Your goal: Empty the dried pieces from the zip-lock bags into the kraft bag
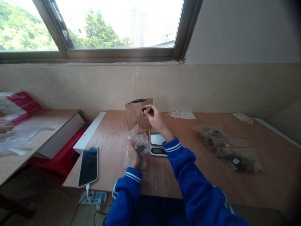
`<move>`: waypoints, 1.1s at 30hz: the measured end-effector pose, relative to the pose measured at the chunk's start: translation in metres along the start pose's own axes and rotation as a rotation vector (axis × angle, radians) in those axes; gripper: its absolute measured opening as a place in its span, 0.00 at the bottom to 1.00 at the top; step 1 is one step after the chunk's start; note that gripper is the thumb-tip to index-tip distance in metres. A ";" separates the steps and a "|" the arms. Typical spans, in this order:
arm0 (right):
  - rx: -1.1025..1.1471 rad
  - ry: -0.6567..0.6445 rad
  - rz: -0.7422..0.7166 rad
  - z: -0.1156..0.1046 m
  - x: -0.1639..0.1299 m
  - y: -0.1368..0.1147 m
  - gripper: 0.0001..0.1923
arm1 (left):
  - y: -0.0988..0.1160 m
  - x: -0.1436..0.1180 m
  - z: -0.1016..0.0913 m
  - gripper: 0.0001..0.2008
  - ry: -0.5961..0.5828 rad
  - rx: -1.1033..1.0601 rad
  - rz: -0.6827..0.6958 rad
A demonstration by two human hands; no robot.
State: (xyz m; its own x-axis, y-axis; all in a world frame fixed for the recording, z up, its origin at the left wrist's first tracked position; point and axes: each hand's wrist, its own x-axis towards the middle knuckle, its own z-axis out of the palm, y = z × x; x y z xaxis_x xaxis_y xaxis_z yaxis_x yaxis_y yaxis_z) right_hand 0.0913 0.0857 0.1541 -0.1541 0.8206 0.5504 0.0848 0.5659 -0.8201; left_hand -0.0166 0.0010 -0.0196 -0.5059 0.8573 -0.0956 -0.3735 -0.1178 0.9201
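Brown paper forms the open bag on the bench; before it, the right hand pinches a small dark piece in nearly closed fingers. The left hand, half curled, holds a clear pouch, partly filled and apparently unfinished, while several filled pouches at the right seem already done.

There are two hands of the wearer, a left hand and a right hand; one kraft paper bag; one digital scale; one clear zip bag in the left hand; at least four filled zip bags, overlapping too much for an exact count; one smartphone; one power strip; two wooden tables; one red stool; and two small white heaps. Dark pieces in the right hand are too small to count.
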 end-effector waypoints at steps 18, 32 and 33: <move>-0.594 -0.176 -0.368 0.038 0.075 0.029 0.11 | 0.003 -0.002 0.007 0.21 0.152 -0.156 -0.031; -0.871 -0.055 -0.353 0.029 0.034 0.023 0.16 | 0.002 -0.003 0.005 0.21 0.171 -0.145 -0.053; -0.845 -0.076 -0.341 0.028 0.036 0.020 0.15 | 0.002 -0.002 0.005 0.21 0.168 -0.148 -0.053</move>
State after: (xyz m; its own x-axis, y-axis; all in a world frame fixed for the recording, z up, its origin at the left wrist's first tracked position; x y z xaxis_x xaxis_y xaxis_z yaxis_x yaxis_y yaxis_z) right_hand 0.0602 0.1243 0.1537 -0.3652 0.6075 0.7054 0.7108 0.6713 -0.2102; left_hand -0.0124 0.0013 -0.0159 -0.6003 0.7702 -0.2156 -0.5066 -0.1575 0.8477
